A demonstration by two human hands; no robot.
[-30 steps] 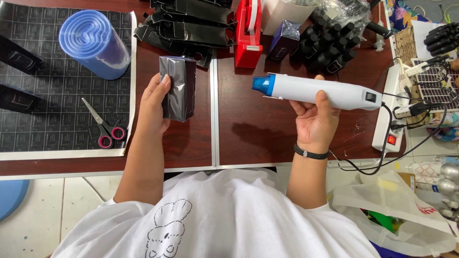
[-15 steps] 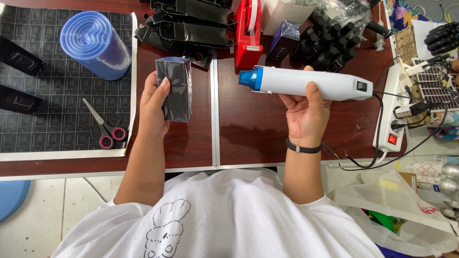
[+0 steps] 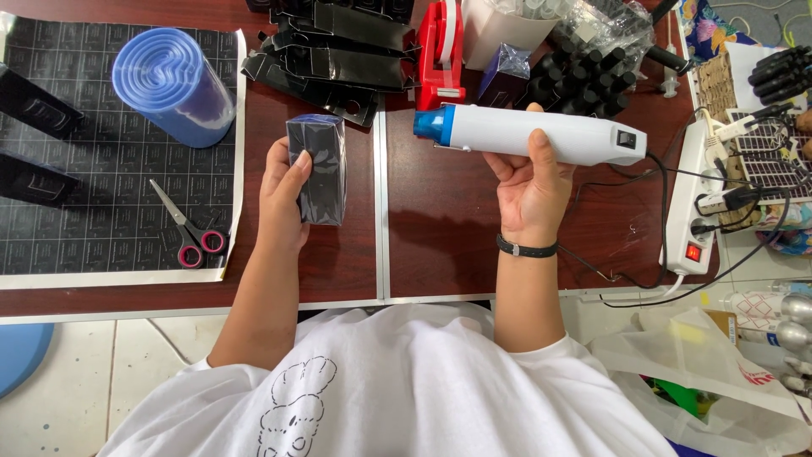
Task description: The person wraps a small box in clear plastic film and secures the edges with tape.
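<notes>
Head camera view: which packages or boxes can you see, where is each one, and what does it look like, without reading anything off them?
Black box: in the left hand, oblong, wrapped in clear film.
Purple box: at the table's far edge, behind the white heat gun held in the right hand, small, film-wrapped.
Flat black cartons: piled top centre, unfolded, glossy.
Blue film roll: on the black mat, left, cylindrical.

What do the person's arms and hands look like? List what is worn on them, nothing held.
Both forearms are bare. The left hand wears nothing: no glove, ring or band shows. The right hand is also ungloved, with a thin black wristband around the wrist. Short white T-shirt sleeves cover the upper arms only; the shirt front carries a black outline drawing.
</notes>
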